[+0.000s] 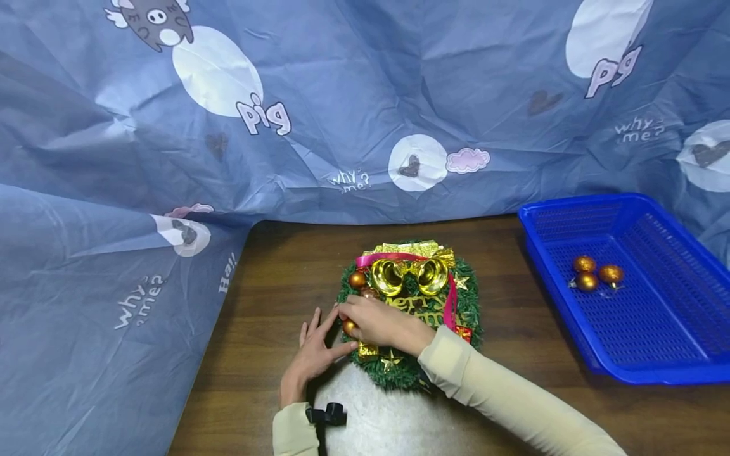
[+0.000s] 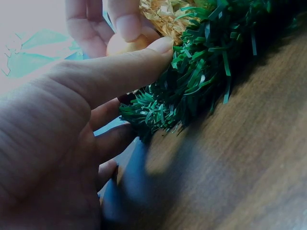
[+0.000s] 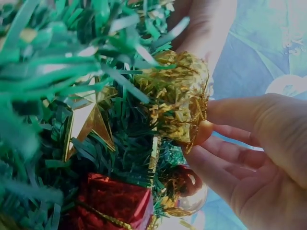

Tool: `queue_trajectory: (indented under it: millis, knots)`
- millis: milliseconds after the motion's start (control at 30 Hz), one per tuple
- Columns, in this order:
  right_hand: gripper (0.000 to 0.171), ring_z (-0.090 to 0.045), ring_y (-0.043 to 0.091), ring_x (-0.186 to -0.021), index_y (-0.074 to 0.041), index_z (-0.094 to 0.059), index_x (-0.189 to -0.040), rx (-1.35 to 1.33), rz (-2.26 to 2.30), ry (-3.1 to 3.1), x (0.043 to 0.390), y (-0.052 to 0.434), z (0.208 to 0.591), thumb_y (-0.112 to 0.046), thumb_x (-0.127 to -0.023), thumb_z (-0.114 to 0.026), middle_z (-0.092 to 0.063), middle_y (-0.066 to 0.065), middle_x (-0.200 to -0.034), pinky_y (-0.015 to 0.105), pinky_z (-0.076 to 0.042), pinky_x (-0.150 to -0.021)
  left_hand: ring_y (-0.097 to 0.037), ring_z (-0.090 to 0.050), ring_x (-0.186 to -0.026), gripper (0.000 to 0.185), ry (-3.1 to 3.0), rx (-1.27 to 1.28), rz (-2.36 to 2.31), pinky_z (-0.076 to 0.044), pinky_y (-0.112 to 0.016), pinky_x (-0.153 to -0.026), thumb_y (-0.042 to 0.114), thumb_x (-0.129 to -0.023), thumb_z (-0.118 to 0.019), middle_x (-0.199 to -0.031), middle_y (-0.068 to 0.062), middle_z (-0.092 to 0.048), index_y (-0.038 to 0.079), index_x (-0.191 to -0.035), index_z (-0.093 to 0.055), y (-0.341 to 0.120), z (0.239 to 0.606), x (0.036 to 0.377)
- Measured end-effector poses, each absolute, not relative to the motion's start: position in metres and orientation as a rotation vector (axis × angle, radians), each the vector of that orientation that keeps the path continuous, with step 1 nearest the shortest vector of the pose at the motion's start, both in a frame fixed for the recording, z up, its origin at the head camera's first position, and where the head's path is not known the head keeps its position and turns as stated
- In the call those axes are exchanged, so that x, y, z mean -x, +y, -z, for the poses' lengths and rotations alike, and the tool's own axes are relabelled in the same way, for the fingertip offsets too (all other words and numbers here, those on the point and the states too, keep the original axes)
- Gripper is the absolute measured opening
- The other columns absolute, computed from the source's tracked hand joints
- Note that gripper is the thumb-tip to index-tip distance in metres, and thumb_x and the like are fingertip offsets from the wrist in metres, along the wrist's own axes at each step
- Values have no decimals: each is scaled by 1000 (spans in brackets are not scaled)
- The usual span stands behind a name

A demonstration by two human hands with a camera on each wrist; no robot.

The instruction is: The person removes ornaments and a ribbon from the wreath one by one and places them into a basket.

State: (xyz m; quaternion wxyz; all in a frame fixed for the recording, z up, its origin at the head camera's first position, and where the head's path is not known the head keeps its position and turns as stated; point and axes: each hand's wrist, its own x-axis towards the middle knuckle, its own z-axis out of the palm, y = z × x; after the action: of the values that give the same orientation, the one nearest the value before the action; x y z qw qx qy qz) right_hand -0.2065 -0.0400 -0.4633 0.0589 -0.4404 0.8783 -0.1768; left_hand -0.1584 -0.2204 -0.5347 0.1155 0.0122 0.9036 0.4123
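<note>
- Where the wooden counter (image 1: 274, 278) meets the draped blue sheet (image 1: 114, 190), a green Christmas wreath (image 1: 470, 310) lies flat, close to the person's body and well apart from the basket on the right.
- The right hand (image 1: 379, 323) reaches across the wreath's left side, fingers curled, pinching a small orange bauble (image 1: 349, 327) at the wreath's left rim; in the left wrist view the fingertips (image 2: 128, 24) close over the bauble (image 2: 125, 44).
- The left hand (image 1: 312, 354) lies on the counter just left of the wreath, fingers spread and fairly straight, its thumb (image 2: 120, 69) stretched out so that the tip touches the green needles (image 2: 192, 86) beside the bauble.
- In the right wrist view, a crinkled gold parcel (image 3: 180, 96) sits right beside the bauble (image 3: 204, 132), with a gold star (image 3: 88, 122) and a red gift box (image 3: 112, 203) lower in the greenery.
- On the wreath's top sit two gold bells (image 1: 410, 277), a pink ribbon (image 1: 452, 297) and another orange bauble (image 1: 357, 279).
- A blue plastic basket (image 1: 673, 316) stands on the counter to the right, holding three more orange baubles (image 1: 595, 272) clustered together.
- Both sleeves (image 1: 513, 399) are cream-coloured.
</note>
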Motion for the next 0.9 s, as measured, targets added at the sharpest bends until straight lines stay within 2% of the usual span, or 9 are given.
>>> queue_trajectory:
  millis: [200,433,600,900]
  knots:
    - [35,-63,18,-97,-4,-62,-120,1300,585,2655,205,-34,459,-13,-87,-68,-62,8,-114,28,-54,-88,-43,5,-146,87,2660,-53,-1200,2,-68,-112,49,-79,-72,-160,-15,-14,29,-151,-28,-219,535,159]
    - [31,-60,15,-98,-5,-62,-121,1251,644,2644,208,-28,452,-17,-92,-63,-60,6,-116,29,-53,-87,-35,5,-148,87,2640,-53,-1215,6,-63,-114,50,-80,-72,-160,-9,-18,32,-152,-26,-221,535,160]
    - [30,-60,13,-97,-7,-63,-119,1208,679,2646,210,-19,441,-19,-92,-65,-60,4,-114,28,-53,-84,-34,3,-148,86,2649,-68,-1209,7,-62,-115,49,-80,-72,-160,-10,-19,33,-151,-26,-220,534,160]
    - [31,-60,17,-106,-7,-63,-118,1153,749,2671,211,-2,424,-18,-90,-67,-61,4,-117,31,-52,-92,-36,6,-148,87,2638,-31,-1188,5,-66,-113,53,-79,-71,-161,-9,-16,39,-151,-24,-220,533,158]
